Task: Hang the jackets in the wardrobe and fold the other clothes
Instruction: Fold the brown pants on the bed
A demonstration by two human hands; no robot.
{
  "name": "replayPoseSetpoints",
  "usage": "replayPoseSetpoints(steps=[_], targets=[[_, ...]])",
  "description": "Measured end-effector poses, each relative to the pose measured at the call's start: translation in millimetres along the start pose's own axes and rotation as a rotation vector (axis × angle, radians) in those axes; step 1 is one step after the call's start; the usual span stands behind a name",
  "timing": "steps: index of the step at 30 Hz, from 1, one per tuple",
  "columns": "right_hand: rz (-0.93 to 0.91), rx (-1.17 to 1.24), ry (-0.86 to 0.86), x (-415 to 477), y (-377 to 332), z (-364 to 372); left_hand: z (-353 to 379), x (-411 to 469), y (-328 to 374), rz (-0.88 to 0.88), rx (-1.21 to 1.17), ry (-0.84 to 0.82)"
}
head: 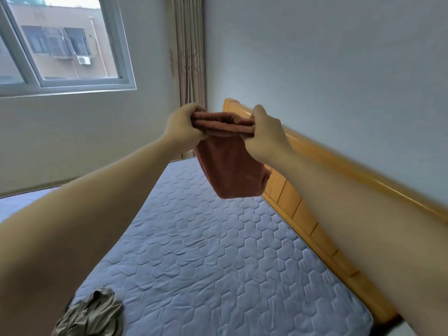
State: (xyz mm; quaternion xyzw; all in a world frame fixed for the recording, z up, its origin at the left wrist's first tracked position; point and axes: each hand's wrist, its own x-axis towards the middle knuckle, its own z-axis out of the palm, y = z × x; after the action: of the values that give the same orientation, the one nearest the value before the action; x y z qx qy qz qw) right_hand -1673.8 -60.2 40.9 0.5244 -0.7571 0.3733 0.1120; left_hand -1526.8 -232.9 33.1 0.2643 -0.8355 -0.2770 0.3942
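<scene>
Both arms reach forward above the bed. The left hand point(184, 126) and right hand point(265, 133) each clench one end of a rust-red garment's point(232, 170) gathered waistband, holding it in the air over the blue quilted mattress point(218, 263), near the wooden headboard point(303, 214). An olive garment point(94, 314) lies crumpled at the mattress's near left edge.

The mattress point(218, 263) fills the middle. Along its right edge runs the headboard point(303, 214), with a wall point(339, 69) behind it. Above the mattress's far part, clear of its surface, the held garment point(230, 170) hangs between the left hand point(183, 126) and the right hand point(265, 134), each gripping its upper edge. On the mattress's near left corner lies the loose garment point(92, 314). Beyond the mattress's far end stands the curtain point(190, 57). The window point(60, 44) sits high off its left side.
</scene>
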Motion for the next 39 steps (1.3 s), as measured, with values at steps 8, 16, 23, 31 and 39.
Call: replayPoseSetpoints(steps=[8,16,23,31,39], targets=[[0.164,-0.149,-0.542,-207.1,22.2,143.1,61.1,-223.2,-140.0,-0.193,0.257,-0.437],[0.210,-0.309,-1.041,-422.5,4.4,283.0,79.5,-464.1,-252.5,-0.245,0.503,-0.861],[0.163,-0.290,-1.238,-531.5,-24.5,348.2,61.0,-591.3,-306.2,-0.208,0.536,-1.003],[0.114,-0.201,-1.392,-613.6,-81.6,398.8,12.1,-689.8,-341.9,-0.277,0.623,-1.108],[-0.008,-0.147,-1.429,-651.0,-114.6,442.7,-15.4,-781.5,-367.1,-0.723,0.518,-0.977]])
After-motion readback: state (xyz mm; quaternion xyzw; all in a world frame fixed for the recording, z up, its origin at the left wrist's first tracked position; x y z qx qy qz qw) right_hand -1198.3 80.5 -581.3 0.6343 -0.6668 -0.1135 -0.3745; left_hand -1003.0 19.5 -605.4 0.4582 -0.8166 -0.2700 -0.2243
